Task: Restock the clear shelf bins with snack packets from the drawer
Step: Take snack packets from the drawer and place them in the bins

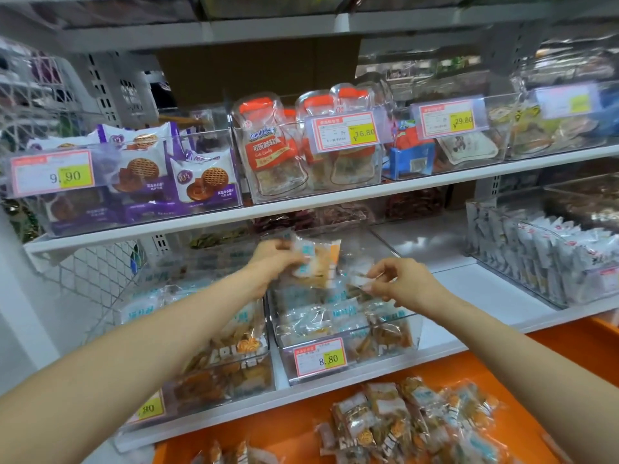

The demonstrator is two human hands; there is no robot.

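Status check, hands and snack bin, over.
Left hand holding packet above bin. Right hand pinching a wrapper. More packets in drawer. Nothing blocking.

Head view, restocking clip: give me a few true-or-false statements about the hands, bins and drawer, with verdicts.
1. The left hand holds a snack packet above the clear bin. True.
2. The bin's price tag reads 9.90. False: it reads 8.80.
3. The orange drawer is empty. False: loose packets lie in it.
4. The right hand pinches a small packet. True.
5. Both hands are reaching to the upper shelf. False: they are at the lower shelf.
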